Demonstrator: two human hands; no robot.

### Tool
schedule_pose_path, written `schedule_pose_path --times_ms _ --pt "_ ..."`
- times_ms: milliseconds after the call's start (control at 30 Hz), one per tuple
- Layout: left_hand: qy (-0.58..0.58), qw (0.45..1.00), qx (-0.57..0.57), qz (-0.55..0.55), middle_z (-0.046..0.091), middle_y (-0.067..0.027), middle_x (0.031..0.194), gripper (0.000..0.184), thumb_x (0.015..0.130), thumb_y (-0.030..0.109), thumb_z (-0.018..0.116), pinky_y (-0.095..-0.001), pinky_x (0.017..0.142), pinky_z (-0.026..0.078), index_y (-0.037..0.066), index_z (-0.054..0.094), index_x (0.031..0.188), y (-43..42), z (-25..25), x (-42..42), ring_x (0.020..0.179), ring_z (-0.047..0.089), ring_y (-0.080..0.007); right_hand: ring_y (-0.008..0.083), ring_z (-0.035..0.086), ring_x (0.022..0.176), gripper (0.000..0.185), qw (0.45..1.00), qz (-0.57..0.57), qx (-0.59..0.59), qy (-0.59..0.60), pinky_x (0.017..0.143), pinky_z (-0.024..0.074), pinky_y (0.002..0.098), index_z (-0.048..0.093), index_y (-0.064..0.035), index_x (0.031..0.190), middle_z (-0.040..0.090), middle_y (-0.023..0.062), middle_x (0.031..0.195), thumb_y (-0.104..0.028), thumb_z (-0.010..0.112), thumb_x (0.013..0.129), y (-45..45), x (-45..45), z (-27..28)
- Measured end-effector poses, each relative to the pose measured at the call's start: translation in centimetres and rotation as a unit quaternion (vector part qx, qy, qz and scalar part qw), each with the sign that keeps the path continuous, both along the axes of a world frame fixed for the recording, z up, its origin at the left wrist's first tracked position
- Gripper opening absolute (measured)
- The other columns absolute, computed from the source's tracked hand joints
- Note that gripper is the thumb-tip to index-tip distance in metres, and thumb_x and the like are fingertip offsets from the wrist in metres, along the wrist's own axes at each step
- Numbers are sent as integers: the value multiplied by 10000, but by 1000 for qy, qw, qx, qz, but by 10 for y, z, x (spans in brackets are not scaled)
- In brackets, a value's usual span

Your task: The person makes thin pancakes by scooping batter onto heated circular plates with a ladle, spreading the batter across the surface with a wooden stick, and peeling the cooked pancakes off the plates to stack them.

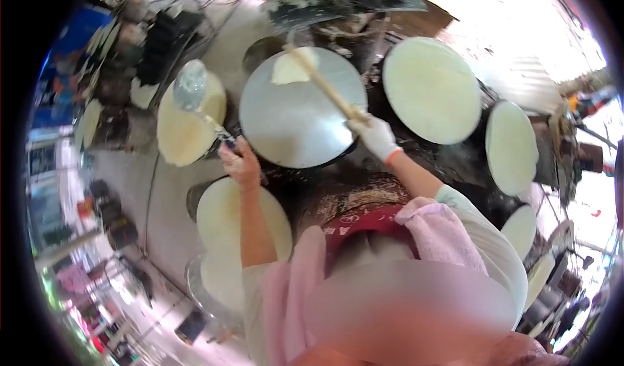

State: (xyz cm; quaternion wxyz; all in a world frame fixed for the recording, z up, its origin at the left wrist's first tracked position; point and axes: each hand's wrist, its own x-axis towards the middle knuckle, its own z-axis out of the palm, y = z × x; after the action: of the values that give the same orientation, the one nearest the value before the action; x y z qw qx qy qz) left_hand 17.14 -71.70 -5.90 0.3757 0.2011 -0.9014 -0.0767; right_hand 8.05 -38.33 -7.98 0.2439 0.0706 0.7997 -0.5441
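Note:
My left hand [242, 164] is bare, dusted with white, and closed around the handle of a ladle [190, 85]. The ladle's bowl is coated with pale batter and hangs over a pancake [174, 135] on the left. In a white glove with an orange cuff, my right hand [375, 137] grips a wooden spreader [318, 80]. The spreader's far end reaches across a round griddle [279, 122] in front of me. Near the griddle's far edge lies a small patch of pale batter [289, 72], partly crossed by the stick; whether they touch, I cannot tell.
Thin round pancakes cover other griddles: a large one [432, 90] on the right, another [511, 148] beyond it, and one [244, 210] beneath my left forearm. A clear-rimmed basin [195, 285] of pale batter stands at lower left. Cluttered dark equipment [351, 25] lines the far side.

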Motion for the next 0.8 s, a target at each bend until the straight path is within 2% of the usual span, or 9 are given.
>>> schedule_pose_path --times_ms 133,233,367,433,500,533,633,700,800 --pt "6 958 270 -98 609 -180 875 267 959 200 605 -412 598 494 -22 551 1097 5 -1 26 693 614 -335 76 575 729 435 996 -20 -85 1 669 472 250 634 -31 1279 660 3 815 -294 637 933 -12 2 -62" --pt "-37 957 217 -191 571 -114 773 210 990 179 542 -332 491 441 -13 544 1074 7 -19 41 562 558 -217 91 613 772 446 989 40 -54 -129 702 488 256 643 -50 1274 688 28 865 -318 654 918 -46 3 4" --pt "-109 890 391 -209 537 -128 682 290 1005 279 532 -377 503 433 -11 523 1013 14 6 77 550 540 -294 129 664 869 535 992 57 16 115 794 502 261 607 -79 1331 731 83 939 -364 693 887 3 -25 1" --pt "-46 758 623 -186 477 -58 646 276 1024 296 502 -301 425 373 21 508 1038 47 66 78 452 436 -138 81 630 762 439 992 35 -105 68 695 511 218 569 -78 1375 693 51 883 -236 617 968 16 -37 -58" --pt "4 710 679 -188 478 -39 651 269 1033 297 481 -266 406 356 29 498 1045 58 60 76 442 419 -83 56 498 500 421 979 119 -34 -163 440 398 218 597 -93 1344 582 -21 689 -282 617 967 -15 -29 26" --pt "-13 698 696 -168 494 -49 664 237 1044 255 457 -270 411 359 24 504 1024 62 59 73 447 436 -99 39 294 370 412 974 89 -84 -189 334 202 230 622 -106 1306 444 -74 594 -317 634 952 -30 -25 20" --pt "-113 740 654 -105 490 -36 642 221 1047 239 462 -268 410 354 29 526 1023 61 72 82 446 441 -97 74 612 785 469 973 229 17 2 712 504 225 603 -25 1320 673 9 882 -281 673 934 -4 -53 -6" --pt "-75 762 639 -73 441 -10 607 185 1040 212 476 -257 390 328 33 522 1029 68 75 93 425 395 -88 92 577 1086 512 981 189 -47 27 965 446 230 543 57 1349 672 36 1132 -198 686 928 24 -85 0" --pt "-12 756 654 -27 391 16 574 151 1030 186 496 -242 369 298 37 521 1037 79 81 95 405 352 -72 60 568 727 500 974 213 -72 -32 637 454 185 549 -22 1375 630 -17 903 -284 642 959 27 -111 -33"
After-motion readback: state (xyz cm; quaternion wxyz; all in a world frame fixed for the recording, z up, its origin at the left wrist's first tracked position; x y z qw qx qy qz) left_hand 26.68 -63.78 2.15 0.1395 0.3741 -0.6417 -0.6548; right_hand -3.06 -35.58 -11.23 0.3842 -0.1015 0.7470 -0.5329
